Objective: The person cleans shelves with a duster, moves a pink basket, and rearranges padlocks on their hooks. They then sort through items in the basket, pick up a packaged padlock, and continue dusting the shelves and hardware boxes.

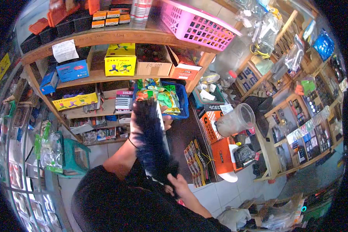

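Note:
A dark, bushy duster (147,131), smeared by motion, slants across the middle of the view in front of my chest. My right hand (180,185) is closed round its lower end. Up at its other end, my left hand (134,129) has a dark band on the wrist and is partly covered by the bristles. Its fingers show on both sides, gripping a pale, flat-edged thing (159,116) mostly hidden behind the duster. Just beyond my left hand, a blue basket (183,101) holds green and yellow packets (168,98).
Wooden shelves ahead carry a yellow box (120,60), a blue box (72,70) and a pink basket (197,25). To the right stand a clear plastic jar (236,120), an orange box (222,156) and carded goods (197,162). A green plastic stool (75,154) is at left.

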Action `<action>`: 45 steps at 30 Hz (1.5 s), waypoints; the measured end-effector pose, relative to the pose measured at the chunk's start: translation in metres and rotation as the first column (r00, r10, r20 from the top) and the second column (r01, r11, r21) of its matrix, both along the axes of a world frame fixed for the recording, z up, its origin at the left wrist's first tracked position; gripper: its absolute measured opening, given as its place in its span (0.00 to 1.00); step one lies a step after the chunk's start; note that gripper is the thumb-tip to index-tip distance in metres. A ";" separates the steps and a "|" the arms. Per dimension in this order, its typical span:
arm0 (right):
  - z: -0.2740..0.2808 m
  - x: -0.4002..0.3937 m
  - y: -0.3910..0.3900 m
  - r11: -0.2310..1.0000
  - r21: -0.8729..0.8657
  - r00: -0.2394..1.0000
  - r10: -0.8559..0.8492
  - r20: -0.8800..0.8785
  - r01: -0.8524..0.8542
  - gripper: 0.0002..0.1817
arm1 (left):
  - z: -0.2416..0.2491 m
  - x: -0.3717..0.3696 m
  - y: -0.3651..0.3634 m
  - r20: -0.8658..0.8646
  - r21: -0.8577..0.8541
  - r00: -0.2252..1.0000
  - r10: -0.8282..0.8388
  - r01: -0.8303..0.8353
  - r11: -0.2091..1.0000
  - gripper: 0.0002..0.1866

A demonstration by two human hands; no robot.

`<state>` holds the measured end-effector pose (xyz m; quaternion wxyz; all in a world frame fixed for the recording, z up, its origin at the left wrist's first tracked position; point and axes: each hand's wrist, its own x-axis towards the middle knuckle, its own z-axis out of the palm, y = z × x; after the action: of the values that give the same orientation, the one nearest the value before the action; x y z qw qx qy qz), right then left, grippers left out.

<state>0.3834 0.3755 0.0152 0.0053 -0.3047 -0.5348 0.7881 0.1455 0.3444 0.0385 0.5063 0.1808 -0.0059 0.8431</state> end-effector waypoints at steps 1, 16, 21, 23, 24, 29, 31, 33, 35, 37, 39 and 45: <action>0.001 0.001 0.003 0.999 0.042 0.999 -0.028 0.022 0.027 0.18 | 0.002 -0.001 -0.002 0.048 0.051 0.995 -0.085 0.082 0.995 0.33; -0.006 0.012 -0.014 0.997 -0.054 0.998 -0.064 -0.020 0.063 0.15 | -0.006 0.014 -0.009 -0.095 -0.055 0.995 0.005 -0.010 0.998 0.40; 0.000 0.013 -0.017 0.989 -0.041 0.990 -0.141 -0.003 0.141 0.15 | 0.001 0.018 -0.001 -0.063 -0.242 0.985 0.163 -0.174 0.955 0.40; -0.005 0.012 -0.018 0.993 -0.025 0.993 -0.114 -0.001 0.114 0.15 | -0.004 0.017 -0.007 -0.109 -0.005 0.994 -0.022 0.022 1.000 0.39; -0.004 0.011 -0.014 0.993 -0.053 0.995 -0.104 -0.005 0.103 0.15 | -0.002 0.017 -0.009 -0.080 0.015 0.996 -0.038 0.039 0.999 0.40; -0.006 0.003 -0.014 0.985 -0.124 0.988 -0.131 -0.079 0.120 0.14 | 0.005 0.017 -0.013 -0.038 -0.221 0.977 0.208 -0.212 0.952 0.40; -0.019 0.006 -0.020 0.978 -0.197 0.994 0.056 -0.089 -0.073 0.12 | -0.006 0.012 -0.024 -0.137 0.170 0.989 -0.061 0.084 0.982 0.39; -0.016 0.003 -0.023 0.989 -0.150 0.996 -0.013 -0.084 0.000 0.13 | 0.001 0.011 -0.031 -0.049 0.032 0.999 0.012 -0.011 0.999 0.39; -0.019 0.002 -0.012 0.955 -0.295 0.984 -0.057 -0.171 0.005 0.13 | 0.012 0.009 -0.032 0.111 -0.221 0.977 0.181 -0.154 0.963 0.41; -0.023 -0.002 -0.023 0.977 -0.215 0.995 -0.020 -0.101 -0.002 0.13 | 0.008 0.007 -0.034 -0.064 -0.278 0.967 0.245 -0.253 0.927 0.41; -0.014 -0.006 -0.039 0.975 -0.220 0.996 -0.011 -0.092 -0.010 0.13 | 0.011 0.006 -0.042 -0.140 -0.039 0.990 0.009 -0.015 0.999 0.39; 0.001 -0.032 -0.053 0.994 -0.038 0.992 -0.099 0.077 0.102 0.16 | 0.005 -0.019 -0.049 -0.072 -0.248 0.978 0.196 -0.208 0.946 0.41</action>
<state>0.3511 0.3229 0.0161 0.0186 -0.3606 -0.5018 0.7860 0.1262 0.2959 0.0432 0.4362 0.1337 0.1322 0.8800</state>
